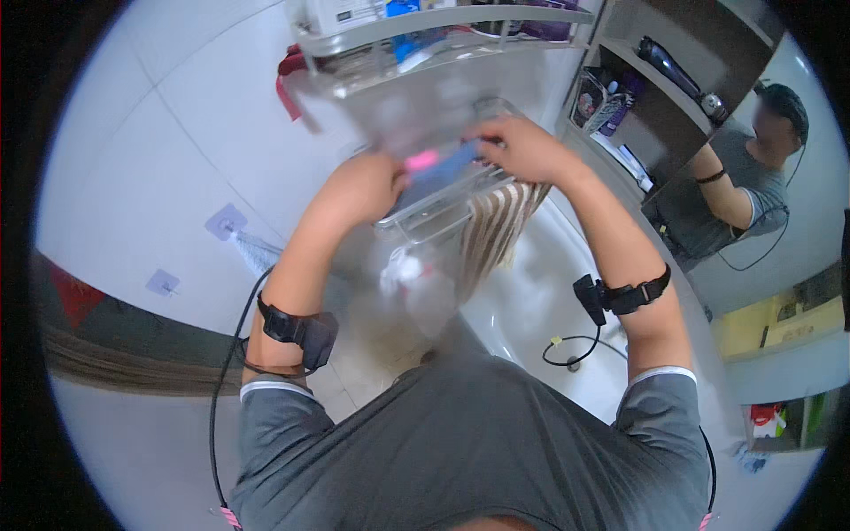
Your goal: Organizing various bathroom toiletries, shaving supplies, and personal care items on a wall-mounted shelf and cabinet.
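Note:
Both hands are over a metal wire rack (425, 206) on the wall. My left hand (372, 186) is at the rack's left side, its fingers at a blue cloth-like item (445, 166) and beside a small bright pink thing (421, 160). My right hand (521, 149) has its fingers curled at the right end of the blue item. Motion blur hides whether either hand grips it. A brown and white striped towel (495, 219) hangs from the rack below my right hand.
An upper metal shelf (451, 23) with packages runs above the hands. A white washbasin (531, 292) lies below right. Adhesive hooks (226, 221) are on the left wall. A mirror (737, 272) and open cabinet shelves (664, 73) stand at the right.

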Demonstrator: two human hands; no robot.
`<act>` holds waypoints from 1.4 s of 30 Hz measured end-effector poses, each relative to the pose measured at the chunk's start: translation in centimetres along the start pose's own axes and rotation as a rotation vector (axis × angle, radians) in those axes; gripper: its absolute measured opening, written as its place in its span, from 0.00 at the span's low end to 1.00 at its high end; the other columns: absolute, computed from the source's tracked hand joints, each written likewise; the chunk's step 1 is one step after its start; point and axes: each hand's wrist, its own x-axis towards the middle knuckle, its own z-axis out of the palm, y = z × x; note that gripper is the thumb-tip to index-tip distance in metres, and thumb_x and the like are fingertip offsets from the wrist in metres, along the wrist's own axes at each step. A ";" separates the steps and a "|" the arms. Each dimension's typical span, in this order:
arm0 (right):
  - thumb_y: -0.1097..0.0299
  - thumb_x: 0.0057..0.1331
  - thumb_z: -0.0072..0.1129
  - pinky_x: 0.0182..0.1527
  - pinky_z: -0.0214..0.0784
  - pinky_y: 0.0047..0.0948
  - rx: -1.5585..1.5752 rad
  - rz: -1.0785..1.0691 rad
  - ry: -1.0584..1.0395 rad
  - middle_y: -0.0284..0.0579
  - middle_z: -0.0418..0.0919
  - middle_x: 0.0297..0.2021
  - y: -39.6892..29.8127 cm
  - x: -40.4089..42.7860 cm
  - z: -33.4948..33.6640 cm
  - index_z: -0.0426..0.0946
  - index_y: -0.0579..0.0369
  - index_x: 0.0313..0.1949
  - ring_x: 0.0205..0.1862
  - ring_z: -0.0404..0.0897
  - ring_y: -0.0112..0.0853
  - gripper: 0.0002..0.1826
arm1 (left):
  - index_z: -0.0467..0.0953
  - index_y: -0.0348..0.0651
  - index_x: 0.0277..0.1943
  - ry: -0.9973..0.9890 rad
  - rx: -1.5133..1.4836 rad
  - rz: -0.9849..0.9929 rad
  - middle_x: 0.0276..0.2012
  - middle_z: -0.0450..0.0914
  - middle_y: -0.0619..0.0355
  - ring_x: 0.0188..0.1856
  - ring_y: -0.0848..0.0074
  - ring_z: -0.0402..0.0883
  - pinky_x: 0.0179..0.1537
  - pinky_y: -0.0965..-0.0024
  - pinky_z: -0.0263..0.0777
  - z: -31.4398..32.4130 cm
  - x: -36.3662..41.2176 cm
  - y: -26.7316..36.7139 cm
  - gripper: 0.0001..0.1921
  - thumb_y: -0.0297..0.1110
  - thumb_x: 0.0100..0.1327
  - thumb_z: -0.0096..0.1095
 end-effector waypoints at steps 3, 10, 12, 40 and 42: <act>0.68 0.69 0.58 0.54 0.73 0.39 -0.251 -0.033 0.214 0.50 0.81 0.50 -1.6 -2.4 0.3 0.81 0.53 0.53 0.55 0.77 0.47 0.14 | 0.84 0.41 0.49 -0.053 0.109 -0.028 0.42 0.84 0.43 0.42 0.51 0.83 0.46 0.54 0.76 -0.4 -0.2 0.8 0.13 0.36 0.65 0.63; 0.71 0.70 0.57 0.52 0.71 0.32 -0.115 0.362 0.595 0.47 0.81 0.50 -0.7 -22.9 2.9 0.80 0.56 0.49 0.52 0.79 0.41 0.10 | 0.86 0.44 0.46 0.244 0.009 0.187 0.45 0.81 0.46 0.44 0.53 0.82 0.45 0.57 0.77 -0.2 -0.6 2.4 0.17 0.37 0.54 0.74; 0.71 0.70 0.57 0.51 0.71 0.32 -0.076 0.543 0.617 0.47 0.81 0.49 0.1 -30.3 5.4 0.80 0.57 0.47 0.51 0.79 0.39 0.09 | 0.86 0.43 0.45 0.009 -0.039 -0.048 0.41 0.82 0.47 0.43 0.53 0.82 0.45 0.59 0.77 -1.1 0.1 3.5 0.19 0.38 0.50 0.78; 0.62 0.65 0.61 0.58 0.71 0.47 -0.544 2.520 0.595 0.49 0.77 0.52 -12.5 -90.0 21.6 0.80 0.54 0.53 0.56 0.76 0.49 0.19 | 0.71 0.31 0.62 -0.317 -0.018 -0.096 0.54 0.80 0.48 0.56 0.64 0.79 0.62 0.64 0.68 1.0 5.4 -6.5 0.20 0.27 0.70 0.58; 0.53 0.64 0.65 0.54 0.74 0.49 -0.522 2.356 0.550 0.47 0.78 0.49 -12.7 -88.9 21.2 0.80 0.51 0.51 0.53 0.77 0.49 0.21 | 0.71 0.31 0.62 -0.301 0.009 -0.110 0.54 0.80 0.48 0.56 0.64 0.79 0.61 0.64 0.68 0.3 5.4 -6.1 0.19 0.27 0.70 0.58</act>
